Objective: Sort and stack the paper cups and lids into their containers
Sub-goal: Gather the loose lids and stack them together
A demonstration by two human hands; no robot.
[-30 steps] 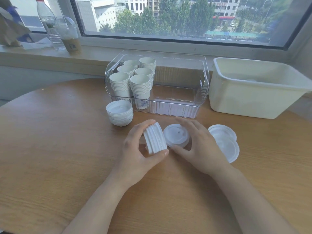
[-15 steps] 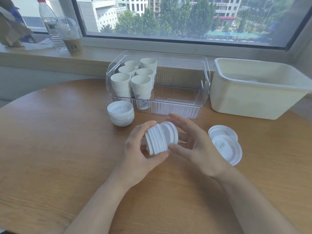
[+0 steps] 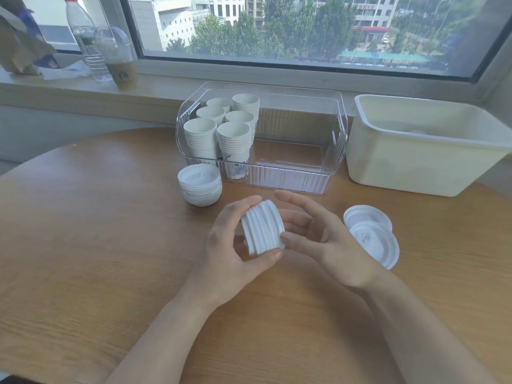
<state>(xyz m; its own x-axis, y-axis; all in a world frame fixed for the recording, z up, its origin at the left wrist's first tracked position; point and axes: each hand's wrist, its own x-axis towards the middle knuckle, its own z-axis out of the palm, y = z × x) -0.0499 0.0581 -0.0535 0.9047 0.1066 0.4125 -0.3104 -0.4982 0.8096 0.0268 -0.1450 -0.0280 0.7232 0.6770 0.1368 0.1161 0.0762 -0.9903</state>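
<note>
Head view: left hand [image 3: 232,253] grips a stack of white lids [image 3: 262,227] held sideways above the worktop [image 3: 83,231], thumb under, fingers over. Right hand [image 3: 318,239] is open, fingers straight against the stack's right end. Second lid stack [image 3: 200,184] sits just in front of the clear bin [image 3: 335,139] holding paper cups [image 3: 221,128]. Two loose lids [image 3: 372,236] lie right of the hands, cream tub [image 3: 415,164] beyond them.

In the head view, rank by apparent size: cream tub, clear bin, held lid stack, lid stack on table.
1. clear bin and cream tub: look alike, unranked.
2. held lid stack and lid stack on table: similar; nearness makes it unsure.
</note>
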